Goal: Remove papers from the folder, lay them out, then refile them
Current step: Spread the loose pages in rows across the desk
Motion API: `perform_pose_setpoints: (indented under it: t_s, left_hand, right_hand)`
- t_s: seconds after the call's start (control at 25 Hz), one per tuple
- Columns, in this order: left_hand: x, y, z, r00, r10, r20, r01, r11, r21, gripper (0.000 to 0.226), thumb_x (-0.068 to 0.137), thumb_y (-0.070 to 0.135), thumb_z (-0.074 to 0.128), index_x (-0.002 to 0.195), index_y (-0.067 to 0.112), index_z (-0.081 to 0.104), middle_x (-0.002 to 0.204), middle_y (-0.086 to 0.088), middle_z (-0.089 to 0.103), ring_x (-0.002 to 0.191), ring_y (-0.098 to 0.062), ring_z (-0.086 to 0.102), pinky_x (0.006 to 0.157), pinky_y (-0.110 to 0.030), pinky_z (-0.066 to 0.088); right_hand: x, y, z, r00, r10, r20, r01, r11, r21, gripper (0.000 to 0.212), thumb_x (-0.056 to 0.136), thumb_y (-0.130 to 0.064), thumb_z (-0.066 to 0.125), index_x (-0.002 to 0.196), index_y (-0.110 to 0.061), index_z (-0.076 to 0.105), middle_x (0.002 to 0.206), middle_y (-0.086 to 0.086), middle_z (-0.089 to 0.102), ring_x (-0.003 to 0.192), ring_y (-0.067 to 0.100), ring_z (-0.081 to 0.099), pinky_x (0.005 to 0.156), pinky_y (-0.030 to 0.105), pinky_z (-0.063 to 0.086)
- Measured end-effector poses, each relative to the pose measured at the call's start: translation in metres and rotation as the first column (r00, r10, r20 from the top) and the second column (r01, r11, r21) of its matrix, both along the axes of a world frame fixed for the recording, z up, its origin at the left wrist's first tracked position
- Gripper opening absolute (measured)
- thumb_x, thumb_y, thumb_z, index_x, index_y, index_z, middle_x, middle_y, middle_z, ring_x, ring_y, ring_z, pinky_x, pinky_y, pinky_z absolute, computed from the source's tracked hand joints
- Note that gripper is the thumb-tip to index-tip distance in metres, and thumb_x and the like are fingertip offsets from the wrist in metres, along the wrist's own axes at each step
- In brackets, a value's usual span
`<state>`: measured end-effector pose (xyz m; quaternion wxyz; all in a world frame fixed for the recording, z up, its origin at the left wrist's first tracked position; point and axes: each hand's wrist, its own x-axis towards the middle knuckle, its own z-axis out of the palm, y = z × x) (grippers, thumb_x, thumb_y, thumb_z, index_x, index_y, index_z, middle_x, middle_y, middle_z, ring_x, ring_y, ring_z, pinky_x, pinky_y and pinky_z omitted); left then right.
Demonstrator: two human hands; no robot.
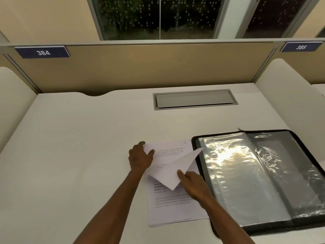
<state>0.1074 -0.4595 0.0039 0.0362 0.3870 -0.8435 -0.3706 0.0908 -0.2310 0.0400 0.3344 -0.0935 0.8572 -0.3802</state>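
Forearms enter from near edge of desk (73, 131). Right hand (192, 184) pinches a loose sheet (173, 169), thumb on top, sheet lifted and bent into a fold above the paper stack (173, 206). Left hand (139, 158) lies flat w/ fingers spread, pressing stack's far-left corner. Stack sits near desk's front edge, right of centre, touching left side of open zip folder (263, 176), which lies at front-right corner w/ glossy plastic sleeves (233, 173) exposed.

Handling (judgement): sheets v. light, floppy, crease easily; take by a corner or edge, support span w/ 2nd hand. Sleeves look slick and limp; mouth prob. needs holding open when refiling. Stack edges slightly fanned, may slide.
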Motion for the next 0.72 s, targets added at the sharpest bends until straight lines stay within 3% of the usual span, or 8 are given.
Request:
perform_pose_setpoints:
  t_s: [0.04, 0.12, 0.28, 0.36, 0.44, 0.56, 0.64, 0.72]
  left_hand:
    - [-0.008, -0.002, -0.006, 0.999, -0.003, 0.054, 0.002, 1.000, 0.016, 0.064, 0.088, 0.039, 0.070, 0.143, 0.017, 0.045, 0.133, -0.010, 0.057, 0.125, -0.031, 0.051, 0.104, -0.041, 0.040]
    - [-0.017, 0.000, -0.006, 0.996, 0.094, -0.005, -0.094, 0.994, 0.055, 0.070, 0.086, 0.034, 0.073, 0.147, 0.017, 0.040, 0.129, -0.009, 0.059, 0.124, -0.030, 0.052, 0.106, -0.045, 0.040]
    - [-0.010, 0.004, 0.004, 0.945, 0.176, -0.276, -0.199, 0.978, -0.056, 0.030, 0.083, 0.020, 0.077, 0.110, 0.022, 0.066, 0.084, 0.005, 0.073, 0.082, -0.021, 0.069, 0.087, -0.046, 0.052]
    - [0.003, 0.011, 0.008, 0.925, 0.102, -0.366, -0.149, 0.983, -0.103, 0.012, 0.086, 0.020, 0.075, 0.092, 0.026, 0.066, 0.079, 0.006, 0.073, 0.072, -0.019, 0.069, 0.078, -0.038, 0.054]
    - [0.015, 0.024, 0.014, 0.917, 0.035, -0.398, -0.102, 0.984, -0.149, 0.016, 0.087, 0.019, 0.073, 0.083, 0.031, 0.063, 0.099, 0.002, 0.075, 0.086, -0.020, 0.071, 0.083, -0.031, 0.050]
    - [0.037, 0.047, 0.020, 0.891, -0.045, -0.451, -0.045, 0.981, -0.187, 0.007, 0.085, 0.016, 0.076, 0.088, 0.022, 0.073, 0.143, -0.005, 0.056, 0.133, -0.018, 0.049, 0.109, -0.034, 0.035]
    - [0.055, 0.065, 0.020, 0.848, -0.085, -0.524, 0.025, 0.992, -0.121, 0.011, 0.083, 0.019, 0.076, 0.093, 0.022, 0.074, 0.134, 0.001, 0.063, 0.128, -0.013, 0.054, 0.108, -0.040, 0.043]
    - [0.076, 0.086, 0.017, 0.827, -0.125, -0.548, 0.130, 0.991, -0.029, 0.023, 0.082, 0.023, 0.072, 0.105, 0.025, 0.071, 0.116, 0.012, 0.070, 0.111, -0.006, 0.063, 0.095, -0.044, 0.053]
  right_hand:
    - [0.001, 0.001, 0.002, 1.000, -0.003, 0.007, 0.003, 1.000, -0.003, 0.052, 0.104, -0.047, 0.043, 0.094, -0.004, 0.070, 0.092, 0.004, 0.074, 0.087, 0.018, 0.069, 0.078, 0.031, 0.055]
    - [0.001, 0.001, 0.003, 1.000, -0.015, 0.014, 0.015, 1.000, -0.005, 0.053, 0.104, -0.047, 0.043, 0.093, -0.002, 0.069, 0.093, 0.007, 0.073, 0.087, 0.019, 0.069, 0.076, 0.030, 0.054]
    - [0.001, -0.002, 0.001, 1.000, -0.022, 0.003, 0.022, 1.000, 0.012, 0.057, 0.103, -0.049, 0.043, 0.089, 0.001, 0.067, 0.090, 0.009, 0.073, 0.083, 0.018, 0.069, 0.073, 0.031, 0.053]
    - [0.001, -0.003, 0.000, 1.000, -0.025, -0.008, 0.026, 1.000, 0.013, 0.058, 0.103, -0.049, 0.043, 0.088, 0.001, 0.067, 0.089, 0.009, 0.073, 0.087, 0.022, 0.070, 0.076, 0.035, 0.055]
    - [0.000, -0.003, 0.001, 1.000, -0.026, -0.013, 0.027, 1.000, 0.014, 0.056, 0.103, -0.049, 0.043, 0.083, -0.002, 0.065, 0.089, 0.012, 0.073, 0.088, 0.025, 0.070, 0.073, 0.034, 0.054]
    - [-0.001, -0.004, 0.003, 0.999, -0.033, 0.006, 0.033, 0.999, 0.017, 0.054, 0.104, -0.049, 0.042, 0.087, -0.004, 0.067, 0.091, 0.007, 0.073, 0.088, 0.022, 0.069, 0.079, 0.034, 0.056]
    - [0.000, -0.004, 0.007, 0.998, -0.050, 0.029, 0.050, 0.999, 0.009, 0.049, 0.105, -0.048, 0.040, 0.093, -0.009, 0.068, 0.095, 0.002, 0.071, 0.088, 0.015, 0.067, 0.079, 0.031, 0.055]
    - [0.002, -0.004, 0.014, 0.995, -0.082, 0.063, 0.084, 0.996, -0.020, 0.044, 0.106, -0.049, 0.035, 0.098, -0.018, 0.066, 0.099, -0.002, 0.069, 0.088, 0.008, 0.064, 0.072, 0.023, 0.051]
